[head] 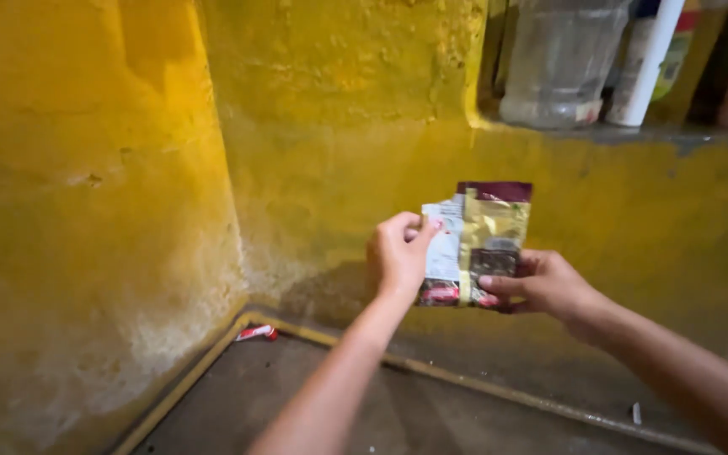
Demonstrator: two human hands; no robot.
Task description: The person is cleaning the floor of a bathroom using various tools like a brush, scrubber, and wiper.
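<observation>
Forearms: both are seen reaching up from the lower edge of the view, nearest the camera, toward a corner of yellow walls.
Left hand [398, 253]: it is closed in a pinch on the upper left corner of a small foil sachet [478, 244]; the thumb and fingers are pressed together on the white, crumpled edge of the packet.
Right hand [549, 285]: the lower right part of the sachet is gripped, with the thumb laid across its front and the fingers curled behind.
Foil sachet: it is held upright in the air between the two hands, in front of the yellow wall [330, 160] and below the ledge [634, 133]; nothing carries it. A dark red band is seen along its top, gold on the front, white and red at the left.
Progress: the top band appears whole on the right, while the left corner is creased under the pinch; whether a tear has been started cannot be told. As judged from this, opening is at most just begun, and the contents are still inside.
Ledge: a clear plastic bottle [559, 63] and a white tube [649, 63] are stood on it, at its left end.
Floor [313, 396]: a small red and white wrapper [256, 334] lies by the corner at the wall's foot.
</observation>
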